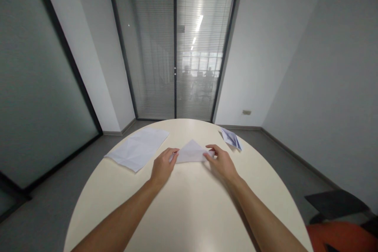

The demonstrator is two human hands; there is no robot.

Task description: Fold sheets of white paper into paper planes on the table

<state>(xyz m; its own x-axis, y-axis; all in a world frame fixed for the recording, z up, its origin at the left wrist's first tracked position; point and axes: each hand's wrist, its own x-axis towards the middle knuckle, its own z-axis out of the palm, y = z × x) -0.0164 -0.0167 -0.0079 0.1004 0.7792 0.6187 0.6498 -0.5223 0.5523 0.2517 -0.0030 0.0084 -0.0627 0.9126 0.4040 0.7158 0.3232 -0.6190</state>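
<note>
A white folded sheet of paper [191,154] is held between my two hands over the middle of the round table. Its upper edge rises to a point, and its lower edge runs nearly straight. My left hand [164,164] pinches the left corner between thumb and fingers. At the opposite corner, my right hand [221,161] grips the paper the same way, thumb toward me. Parts of both corners are hidden by the fingers.
On the left of the cream round table [189,208] lies a creased white sheet [140,146], reaching the edge. A folded paper piece with dark blue patches [232,139] sits at the far right rim. A red and black chair [342,232] stands at the lower right.
</note>
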